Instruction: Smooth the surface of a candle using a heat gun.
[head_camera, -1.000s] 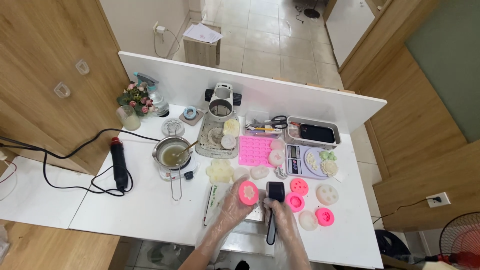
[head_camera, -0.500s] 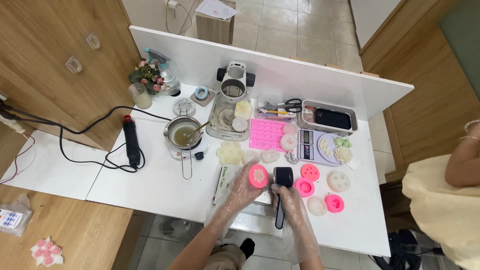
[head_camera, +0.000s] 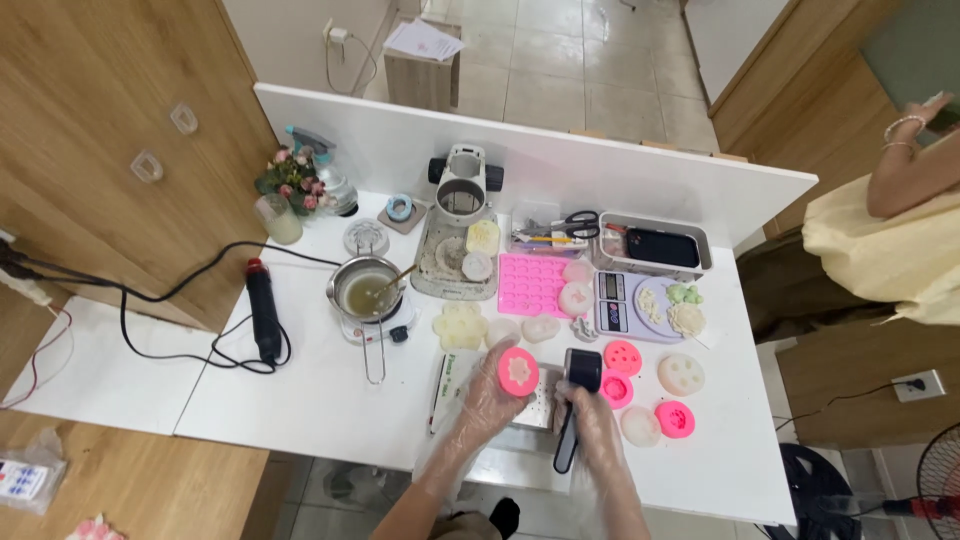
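Hands are working near the tabletop (head_camera: 300, 400) edge: left hand (head_camera: 487, 398) is gripping a pink mould (head_camera: 518, 371), right hand (head_camera: 590, 420) is clutching a black tool (head_camera: 577, 385) beside it.

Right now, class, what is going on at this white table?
A person in clear plastic gloves works at the white table. The left hand holds a round pink mould, and the right hand grips a black tool beside it. More pink moulds lie to the right, with a small metal pot and a digital scale farther back. Another person stands at the right edge.
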